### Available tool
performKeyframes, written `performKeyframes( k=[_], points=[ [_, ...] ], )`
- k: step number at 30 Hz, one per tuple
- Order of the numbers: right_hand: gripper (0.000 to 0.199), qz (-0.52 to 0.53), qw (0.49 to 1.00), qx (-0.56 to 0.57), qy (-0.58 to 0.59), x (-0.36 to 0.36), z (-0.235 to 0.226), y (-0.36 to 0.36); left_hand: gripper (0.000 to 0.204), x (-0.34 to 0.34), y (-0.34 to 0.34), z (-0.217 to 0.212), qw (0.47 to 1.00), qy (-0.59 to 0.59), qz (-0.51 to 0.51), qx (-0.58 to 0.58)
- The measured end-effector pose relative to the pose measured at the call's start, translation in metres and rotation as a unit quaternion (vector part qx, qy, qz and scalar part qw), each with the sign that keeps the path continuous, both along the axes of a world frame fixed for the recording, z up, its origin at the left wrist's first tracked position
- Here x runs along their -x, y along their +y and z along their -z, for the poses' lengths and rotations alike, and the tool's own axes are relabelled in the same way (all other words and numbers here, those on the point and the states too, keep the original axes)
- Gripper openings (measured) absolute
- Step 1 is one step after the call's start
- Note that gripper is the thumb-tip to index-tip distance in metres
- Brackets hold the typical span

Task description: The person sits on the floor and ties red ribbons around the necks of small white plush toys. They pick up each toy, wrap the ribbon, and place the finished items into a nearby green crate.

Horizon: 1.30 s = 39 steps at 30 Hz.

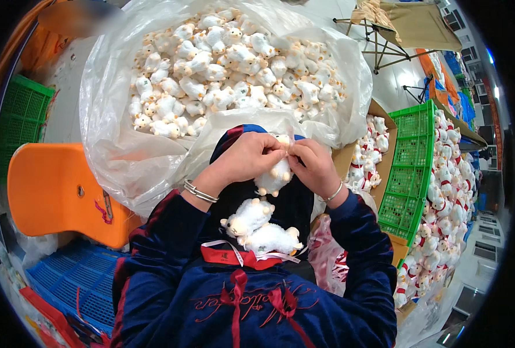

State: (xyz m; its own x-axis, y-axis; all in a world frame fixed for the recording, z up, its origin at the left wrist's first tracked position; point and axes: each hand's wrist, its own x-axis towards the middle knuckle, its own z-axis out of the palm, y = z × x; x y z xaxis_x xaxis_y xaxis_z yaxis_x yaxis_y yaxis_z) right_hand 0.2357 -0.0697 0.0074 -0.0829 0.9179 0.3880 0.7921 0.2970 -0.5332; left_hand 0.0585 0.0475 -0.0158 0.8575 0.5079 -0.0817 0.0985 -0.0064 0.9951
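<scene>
**Tying a ribbon on a small toy sheep**

Behind the hands sits a big clear plastic bag point(112, 145) full of little white toy sheep point(228, 64). An orange chair point(54, 191) stands to the left, and a green crate point(411, 168) stands to the right next to more toys that wear red.

Both hands are close together over the lap. The left hand point(247, 158) and the right hand point(314, 165) pinch one small white sheep point(276, 174) near its neck, with a thin pale ribbon point(290, 139) between the fingertips. Another sheep point(260, 229) lies on the lap below, on loose ribbons point(240, 250).

To do this well, I think the fingers should hold the toy steady, keep the ribbon flat, and pull both ends evenly so the knot sits snug at the neck.
</scene>
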Motion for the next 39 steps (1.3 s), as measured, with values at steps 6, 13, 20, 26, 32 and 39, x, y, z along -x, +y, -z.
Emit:
performKeyframes(
  k=[6, 13, 20, 26, 32, 39],
  points=[
    [0.027, 0.014, 0.997, -0.073, 0.036, 0.005, 0.023, -0.004, 0.019, 0.003, 0.001, -0.011, 0.997, 0.058, 0.004, -0.047],
    [0.024, 0.012, 0.996, -0.063, 0.058, 0.006, 0.018, -0.003, 0.016, 0.007, 0.000, -0.019, 0.998, 0.046, 0.004, -0.030],
    [0.025, -0.002, 0.998, -0.042, 0.048, 0.001, 0.015, -0.007, 0.017, 0.002, -0.006, -0.016, 0.994, -0.015, -0.027, -0.103],
    [0.026, -0.023, 0.999, -0.040, 0.026, -0.002, 0.009, -0.004, 0.016, 0.001, -0.010, -0.015, 0.993, 0.002, -0.044, -0.112],
    [0.025, -0.029, 0.997, -0.068, 0.036, 0.000, 0.013, 0.001, 0.013, -0.001, -0.009, -0.010, 0.994, -0.003, -0.057, -0.096],
    [0.026, 0.011, 0.995, -0.084, 0.059, 0.007, 0.021, -0.006, 0.014, 0.004, -0.010, -0.017, 0.999, 0.023, -0.017, -0.040]
  ],
)
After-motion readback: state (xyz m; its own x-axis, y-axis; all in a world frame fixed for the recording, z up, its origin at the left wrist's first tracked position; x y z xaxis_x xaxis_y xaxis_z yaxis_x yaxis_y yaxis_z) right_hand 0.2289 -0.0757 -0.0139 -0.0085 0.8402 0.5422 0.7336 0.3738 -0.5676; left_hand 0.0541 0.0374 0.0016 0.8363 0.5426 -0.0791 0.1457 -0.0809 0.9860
